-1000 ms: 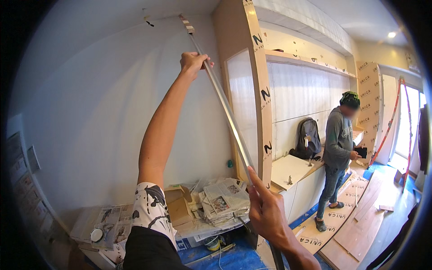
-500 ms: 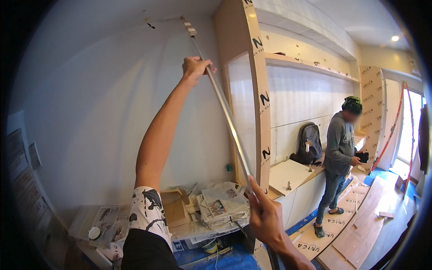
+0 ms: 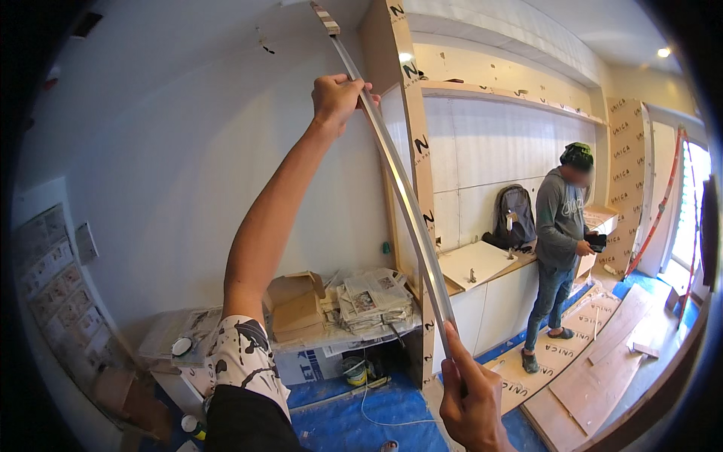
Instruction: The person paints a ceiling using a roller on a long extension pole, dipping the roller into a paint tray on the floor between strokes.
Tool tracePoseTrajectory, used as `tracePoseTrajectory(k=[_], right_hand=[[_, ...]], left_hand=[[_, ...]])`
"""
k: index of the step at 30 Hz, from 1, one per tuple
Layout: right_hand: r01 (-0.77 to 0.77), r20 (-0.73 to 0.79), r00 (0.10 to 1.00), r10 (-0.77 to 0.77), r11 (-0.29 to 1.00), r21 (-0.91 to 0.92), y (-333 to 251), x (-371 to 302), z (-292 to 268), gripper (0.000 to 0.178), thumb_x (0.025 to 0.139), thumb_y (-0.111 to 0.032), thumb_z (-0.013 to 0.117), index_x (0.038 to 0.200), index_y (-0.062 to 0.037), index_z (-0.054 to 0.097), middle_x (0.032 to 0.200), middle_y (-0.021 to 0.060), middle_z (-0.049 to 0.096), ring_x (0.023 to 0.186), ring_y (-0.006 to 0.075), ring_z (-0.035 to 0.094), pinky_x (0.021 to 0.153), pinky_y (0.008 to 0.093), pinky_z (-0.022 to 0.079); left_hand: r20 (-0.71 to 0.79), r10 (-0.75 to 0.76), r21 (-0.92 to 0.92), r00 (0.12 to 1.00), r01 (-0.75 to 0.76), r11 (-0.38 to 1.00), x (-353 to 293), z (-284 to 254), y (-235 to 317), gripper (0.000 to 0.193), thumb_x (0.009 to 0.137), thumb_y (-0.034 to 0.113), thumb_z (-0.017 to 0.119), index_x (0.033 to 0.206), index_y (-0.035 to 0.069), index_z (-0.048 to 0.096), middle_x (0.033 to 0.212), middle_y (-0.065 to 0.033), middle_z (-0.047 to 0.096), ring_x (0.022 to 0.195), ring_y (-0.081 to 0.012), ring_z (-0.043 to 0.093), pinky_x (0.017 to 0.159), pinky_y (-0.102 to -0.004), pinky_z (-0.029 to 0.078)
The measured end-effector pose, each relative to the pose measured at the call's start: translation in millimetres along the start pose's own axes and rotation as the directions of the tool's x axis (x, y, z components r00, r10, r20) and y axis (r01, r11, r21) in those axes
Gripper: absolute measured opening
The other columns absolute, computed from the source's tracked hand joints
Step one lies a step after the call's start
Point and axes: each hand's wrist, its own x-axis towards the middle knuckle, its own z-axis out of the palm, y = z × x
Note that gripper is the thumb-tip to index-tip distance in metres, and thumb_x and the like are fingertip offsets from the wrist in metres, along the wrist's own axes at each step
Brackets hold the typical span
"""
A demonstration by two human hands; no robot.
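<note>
Holding a long thin metal strip point(image 3: 403, 192) up against the white wall point(image 3: 173, 166) is mostly about keeping both ends under control, and the grip here looks decent for it. The left hand point(image 3: 337, 98) is raised high, fingers curled around the upper part of the strip, while the right hand point(image 3: 471, 395) sits low near the bottom edge of the view, closed around the lower end with the thumb running up along it. The strip runs on past the left hand to a taped or striped tip point(image 3: 325, 16) near the ceiling, right beside the tall wooden panel point(image 3: 399, 113).

My take on doing this well: keep the two hands well apart like this so the strip doesn't whip or sag (the bow you see is probably mostly the lens, I can't tell how much is real). Let the top hand steer and the bottom hand just steady. Watch the panel edge so the metal doesn't scrape it.

Below there's a tabletop point(image 3: 301, 343) piled with cardboard boxes point(image 3: 295, 305) and newspapers point(image 3: 374, 297), so mind the lower end around those. Another person point(image 3: 561, 248) stands off to the right by the white cabinets point(image 3: 497, 301), well clear of the strip.
</note>
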Motion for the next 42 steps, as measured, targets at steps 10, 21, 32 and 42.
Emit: tracePoseTrajectory(k=[10, 21, 32, 42], right_hand=[[0.037, -0.043, 0.998, -0.038, 0.998, -0.042, -23.3, -62.9, -50.1, 0.042, 0.094, 0.0, 0.051, 0.136, -0.0046, 0.051, 0.087, 0.0211, 0.065, 0.063, 0.0165, 0.055, 0.061, 0.0299, 0.046], [-0.037, 0.019, 0.999, 0.038, 0.999, -0.026, -22.4, -19.7, -57.9, 0.056, 0.089, 0.003, 0.054, 0.143, -0.0085, 0.043, 0.068, 0.0221, 0.058, 0.058, 0.0347, 0.06, 0.057, 0.0367, 0.046], [-0.015, 0.036, 0.999, 0.016, 1.0, -0.023, 51.3, 87.3, 3.9, 0.056, 0.09, 0.001, 0.054, 0.143, -0.0092, 0.041, 0.066, 0.024, 0.056, 0.057, 0.036, 0.059, 0.057, 0.0378, 0.046], [0.035, 0.041, 0.999, -0.033, 0.998, -0.045, 140.8, 227.0, 89.7, 0.054, 0.091, -0.004, 0.054, 0.143, -0.0078, 0.041, 0.069, 0.0283, 0.059, 0.059, 0.0404, 0.06, 0.059, 0.0427, 0.047]], left_hand=[[-0.022, -0.024, -0.121, 0.999, 0.021, 0.992, -57.5, 34.4, 54.4, 0.012, 0.087, -0.001, 0.055, 0.079, -0.008, 0.06, 0.08, -0.0157, 0.066, 0.065, -0.0249, 0.07, 0.058, -0.0337, 0.061], [0.009, -0.086, -0.026, 0.996, 0.086, 0.996, -14.8, 51.5, 31.4, 0.014, 0.088, 0.006, 0.061, 0.093, -0.008, 0.063, 0.088, -0.0133, 0.068, 0.074, -0.0208, 0.07, 0.07, -0.0323, 0.059], [-0.012, -0.097, -0.052, 0.995, 0.096, 0.994, 69.7, 35.2, -79.5, 0.012, 0.086, 0.005, 0.064, 0.092, -0.006, 0.064, 0.09, -0.0136, 0.068, 0.075, -0.0206, 0.069, 0.069, -0.0309, 0.058], [-0.033, -0.127, -0.066, 0.991, 0.125, 0.99, 181.7, 2.2, -235.9, 0.009, 0.084, 0.004, 0.065, 0.088, -0.005, 0.065, 0.086, -0.013, 0.068, 0.073, -0.0209, 0.069, 0.065, -0.0297, 0.056]])
